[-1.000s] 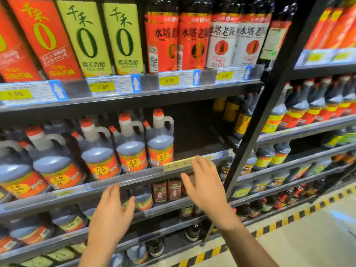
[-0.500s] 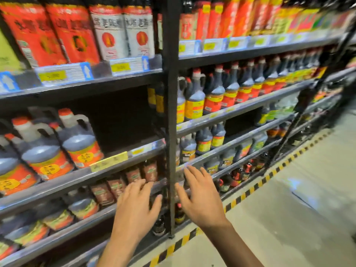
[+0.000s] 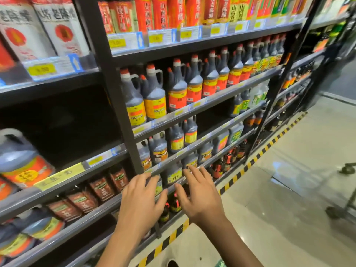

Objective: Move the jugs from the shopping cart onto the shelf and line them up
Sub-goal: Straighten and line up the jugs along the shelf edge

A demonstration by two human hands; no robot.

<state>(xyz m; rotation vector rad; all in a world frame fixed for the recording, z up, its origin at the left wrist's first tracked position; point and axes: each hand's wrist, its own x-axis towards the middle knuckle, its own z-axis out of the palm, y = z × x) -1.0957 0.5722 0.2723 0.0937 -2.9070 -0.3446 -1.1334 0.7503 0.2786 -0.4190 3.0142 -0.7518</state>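
While both hands hang empty in front of the shelving, the next jug has to come from the cart [image 3: 344,191], of which only a strip of wire frame and a wheel show at the right edge, out on the floor [image 3: 289,189]. That puts the source to the right of the hands and well apart from them, so the right hand [image 3: 200,197] is judged the nearer one for the pickup; no jug inside the cart is visible, and how the jugs stand there cannot be told. The left hand [image 3: 143,201] and the right hand are raised side by side, palms turned away, fingers straight and loosely spread, gripping nothing; their tips lie over the lower shelf rails, but contact with a rail cannot be confirmed. One jug [image 3: 21,160] already stands upright at the far left on the shelf [image 3: 63,176], its long axis vertical, handle at the top and orange label facing out. To its right, the same shelf level is dark and unfilled up to the black upright [image 3: 115,97], which is judged the room left for the remaining jugs. Beyond the upright, the neighbouring bays carry smaller dark bottles [image 3: 154,99] in close rows. A yellow-and-black strip [image 3: 269,147] marks the floor along the shelf base.
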